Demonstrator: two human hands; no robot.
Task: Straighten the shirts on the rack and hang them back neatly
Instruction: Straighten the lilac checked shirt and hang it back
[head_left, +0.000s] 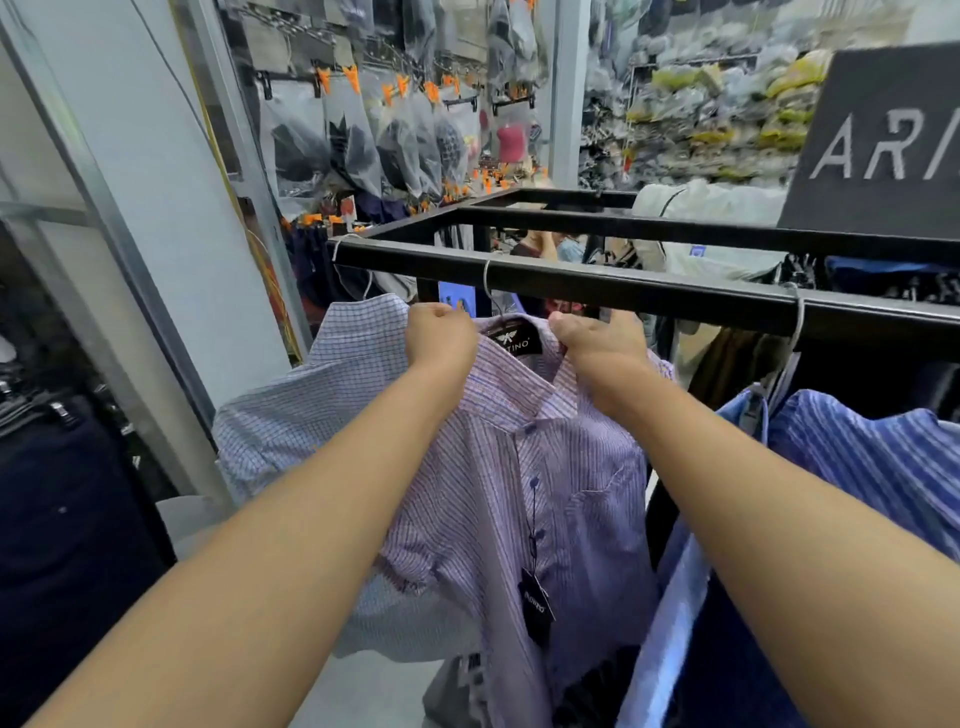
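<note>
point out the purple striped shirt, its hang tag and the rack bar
purple striped shirt (587, 519), head view, on the chest by the pocket
hang tag (537, 608), head view, middle of the black card
rack bar (623, 290), head view, near rail's front face

striped shirt (519, 467) hangs under rack bar (623, 291); checked shirt (322, 395) left | sign (878, 140) right

A dark grey sign (883, 140) with big white letters "AR" is at the top right. On the far wall hang clear plastic bags (353, 145) with dark clothes inside, and bright orange clips (352, 78) hold them up. Near them is a small red top (511, 141). Past a white post (569, 93), shelves are full of yellow and grey packs (717, 119). On the left are dark blue trousers (67, 519), beside a slanted grey metal bar (104, 197).
</note>
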